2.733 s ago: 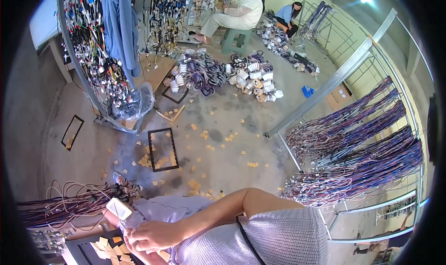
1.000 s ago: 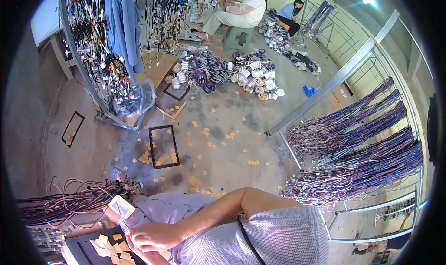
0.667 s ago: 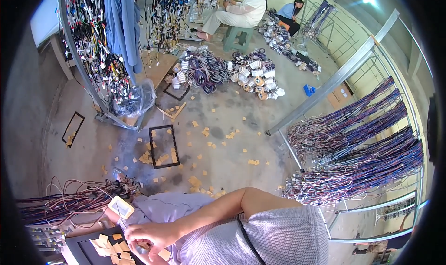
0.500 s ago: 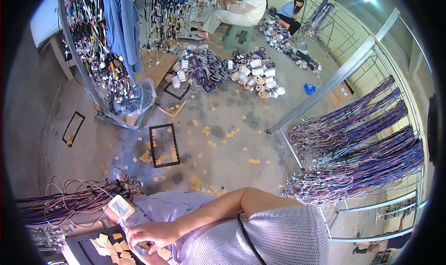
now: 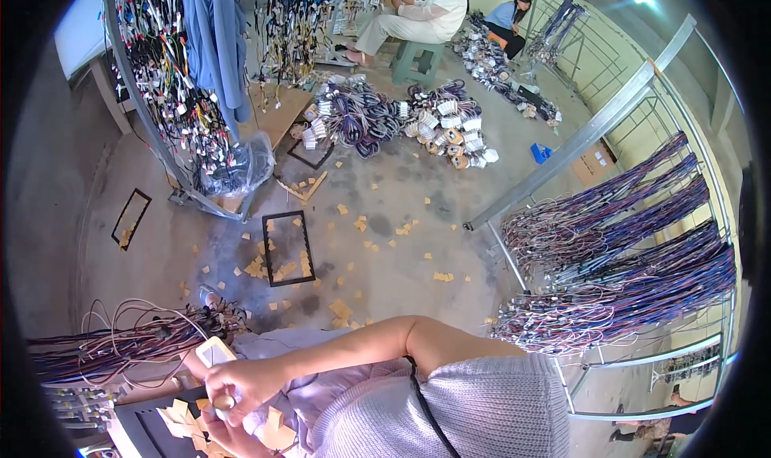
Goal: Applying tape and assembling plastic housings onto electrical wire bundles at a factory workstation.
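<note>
My right hand [image 5: 243,387] is closed at the lower left, its fingers curled round a small round pale-gold object [image 5: 225,402] whose kind I cannot make out. Just below it, my left hand [image 5: 230,435] comes close to the same object; its fingertips are partly hidden. Next to my right hand lies a flat cream-edged piece with a pale centre [image 5: 214,351]. Tan paper-like pieces [image 5: 183,422] are piled on a dark tray [image 5: 144,426] beside my hands. More tan pieces [image 5: 277,432] lie on the lavender cloth over my lap.
Bundled wires [image 5: 120,349] stretch to the left of my hands. Racks of hanging cables [image 5: 618,273] stand at right, and a wire rack [image 5: 165,96] at upper left. Black frames [image 5: 312,249] and tan scraps lie on the floor. Two people [image 5: 422,20] sit farther off near cable heaps [image 5: 357,116].
My right hand has shifted slightly up and left, now covering part of the cream-edged piece. My left hand shows more below it. The round object is more visible.
</note>
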A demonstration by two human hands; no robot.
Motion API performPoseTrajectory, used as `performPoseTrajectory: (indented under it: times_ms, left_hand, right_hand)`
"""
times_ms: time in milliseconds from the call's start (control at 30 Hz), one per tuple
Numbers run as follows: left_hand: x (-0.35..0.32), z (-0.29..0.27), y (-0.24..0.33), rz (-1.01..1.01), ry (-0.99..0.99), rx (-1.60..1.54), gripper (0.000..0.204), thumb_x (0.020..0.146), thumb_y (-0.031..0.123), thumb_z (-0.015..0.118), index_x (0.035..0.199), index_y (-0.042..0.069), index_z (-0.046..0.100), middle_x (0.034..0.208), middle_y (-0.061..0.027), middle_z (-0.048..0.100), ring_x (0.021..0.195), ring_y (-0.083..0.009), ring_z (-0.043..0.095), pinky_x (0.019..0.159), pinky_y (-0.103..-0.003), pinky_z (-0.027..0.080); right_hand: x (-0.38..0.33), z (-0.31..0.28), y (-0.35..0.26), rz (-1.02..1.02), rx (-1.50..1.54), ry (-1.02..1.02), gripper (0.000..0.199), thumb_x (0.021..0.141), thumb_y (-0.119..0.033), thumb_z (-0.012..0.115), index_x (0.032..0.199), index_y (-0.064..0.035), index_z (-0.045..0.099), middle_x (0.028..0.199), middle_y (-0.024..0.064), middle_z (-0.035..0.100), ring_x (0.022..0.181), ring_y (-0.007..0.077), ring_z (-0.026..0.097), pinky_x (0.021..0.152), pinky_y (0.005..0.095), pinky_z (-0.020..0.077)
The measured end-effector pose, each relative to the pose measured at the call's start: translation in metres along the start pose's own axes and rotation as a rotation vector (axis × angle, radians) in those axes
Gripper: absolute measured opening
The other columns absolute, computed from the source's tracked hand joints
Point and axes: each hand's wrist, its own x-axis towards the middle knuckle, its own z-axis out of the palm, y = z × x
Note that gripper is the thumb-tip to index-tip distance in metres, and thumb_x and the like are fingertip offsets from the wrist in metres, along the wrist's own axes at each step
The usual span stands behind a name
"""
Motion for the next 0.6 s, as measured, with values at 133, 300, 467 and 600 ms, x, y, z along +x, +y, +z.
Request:
performPoseTrajectory:
  times_ms: [133,300,467,600]
  left_hand:
    - [-0.02,-0.005,0.035,0.003,0.132,-0.074,0.016,0.093,0.021,0.059,0.082,0.01,0.055,0.059,0.0083,0.038,0.05,0.0004,0.03,0.044,-0.019,0.018]
    - [-0.011,0.019,0.075,-0.202,0.121,-0.119,0.009,0.092,0.014,0.058,0.086,0.009,0.056,0.069,0.0066,0.045,0.061,-0.0021,0.039,0.053,-0.018,0.03]
    - [-0.018,0.014,0.085,-0.226,0.045,-0.325,0.009,0.092,0.012,0.059,0.09,0.003,0.056,0.074,0.0032,0.052,0.063,-0.0024,0.046,0.055,-0.018,0.037]
    - [-0.035,0.015,0.091,-0.19,0.043,-0.338,0.011,0.092,0.013,0.061,0.093,0.002,0.057,0.076,0.0046,0.053,0.059,0.0011,0.04,0.051,-0.015,0.029]
  right_hand:
    - [0.017,-0.005,0.022,-0.263,0.04,0.133,0.038,0.077,-0.029,0.069,0.099,0.0001,0.058,0.109,0.0101,0.05,0.105,0.0221,0.048,0.085,0.0338,0.0427]
    - [-0.036,-0.014,-0.026,0.066,0.334,0.093,0.044,0.072,-0.007,0.069,0.114,-0.0005,0.058,0.112,0.0055,0.05,0.112,0.0153,0.048,0.099,0.0288,0.037]
    - [-0.024,-0.007,-0.009,0.438,0.54,0.06,0.04,0.081,-0.006,0.069,0.117,0.0024,0.054,0.109,0.0057,0.059,0.099,0.0116,0.058,0.087,0.0252,0.0483]
    - [-0.018,-0.001,0.016,0.413,0.506,0.03,0.042,0.079,-0.002,0.072,0.117,0.0027,0.054,0.102,0.0047,0.063,0.09,0.0097,0.06,0.082,0.0239,0.0498]
